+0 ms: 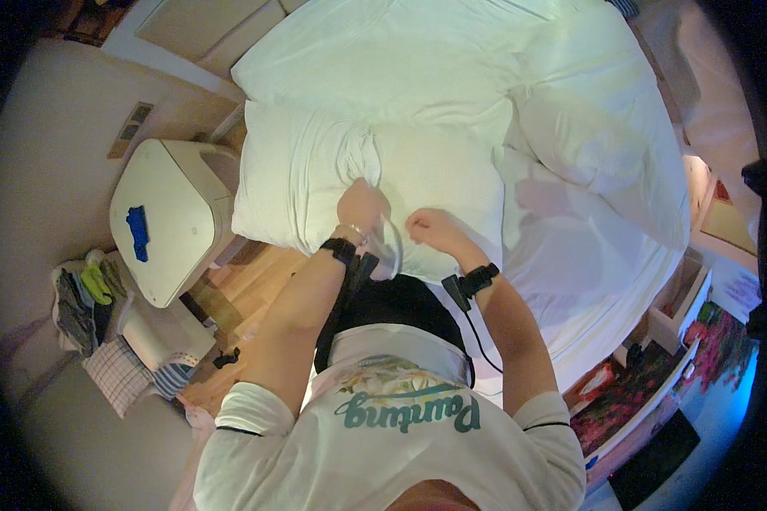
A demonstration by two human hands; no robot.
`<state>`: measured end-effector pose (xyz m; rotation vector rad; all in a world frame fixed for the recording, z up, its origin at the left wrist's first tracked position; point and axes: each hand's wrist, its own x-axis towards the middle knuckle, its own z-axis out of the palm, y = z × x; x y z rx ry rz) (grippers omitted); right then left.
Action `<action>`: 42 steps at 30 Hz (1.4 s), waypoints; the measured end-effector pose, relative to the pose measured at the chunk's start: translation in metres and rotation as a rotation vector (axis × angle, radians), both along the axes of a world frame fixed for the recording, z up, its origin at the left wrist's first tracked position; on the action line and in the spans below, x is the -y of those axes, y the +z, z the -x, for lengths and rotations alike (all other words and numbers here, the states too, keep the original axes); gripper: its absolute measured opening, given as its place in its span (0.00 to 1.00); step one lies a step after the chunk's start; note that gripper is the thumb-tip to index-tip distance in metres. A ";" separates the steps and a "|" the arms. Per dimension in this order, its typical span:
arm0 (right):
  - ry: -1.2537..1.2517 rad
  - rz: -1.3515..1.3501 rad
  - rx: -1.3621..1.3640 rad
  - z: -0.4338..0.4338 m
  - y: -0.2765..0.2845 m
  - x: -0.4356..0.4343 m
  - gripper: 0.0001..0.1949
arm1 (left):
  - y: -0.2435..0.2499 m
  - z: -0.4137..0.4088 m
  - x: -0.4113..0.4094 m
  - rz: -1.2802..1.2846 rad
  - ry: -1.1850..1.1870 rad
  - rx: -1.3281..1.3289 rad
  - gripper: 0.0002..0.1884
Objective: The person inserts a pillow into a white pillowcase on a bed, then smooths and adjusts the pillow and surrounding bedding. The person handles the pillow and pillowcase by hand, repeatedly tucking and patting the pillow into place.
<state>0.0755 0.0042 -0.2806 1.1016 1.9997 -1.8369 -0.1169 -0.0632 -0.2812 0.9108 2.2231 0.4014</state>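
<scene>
A white pillow [447,166] lies on the near part of the bed before me. My left hand [363,203] is closed on white fabric [360,156], which is bunched into folds just beyond the knuckles. A pale, blurred strip [393,249] hangs below that hand; I cannot tell what it is. To the right, apart from the left hand, my right hand [440,231] is over the pillow with its fingers curled in. Nothing shows in it. Both wrists wear black straps with small devices.
White bedding [409,57] covers the bed beyond the pillow. At left stands a white nightstand [166,223] with a blue item [137,233] on it. Folded clothes [89,294] and a checked cushion [120,370] lie nearby. An open drawer [681,297] is at right.
</scene>
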 end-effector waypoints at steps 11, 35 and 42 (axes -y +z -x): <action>0.045 -0.311 0.125 0.026 0.025 -0.042 0.27 | 0.014 -0.109 0.032 -0.345 -0.620 0.355 0.09; -0.103 -0.210 -0.024 -0.031 0.029 -0.041 0.18 | 0.037 -0.008 -0.055 -0.319 -0.763 -0.167 0.06; -0.126 -0.427 0.089 0.003 0.024 -0.060 0.16 | 0.038 -0.018 -0.046 -0.411 -0.646 -0.076 0.11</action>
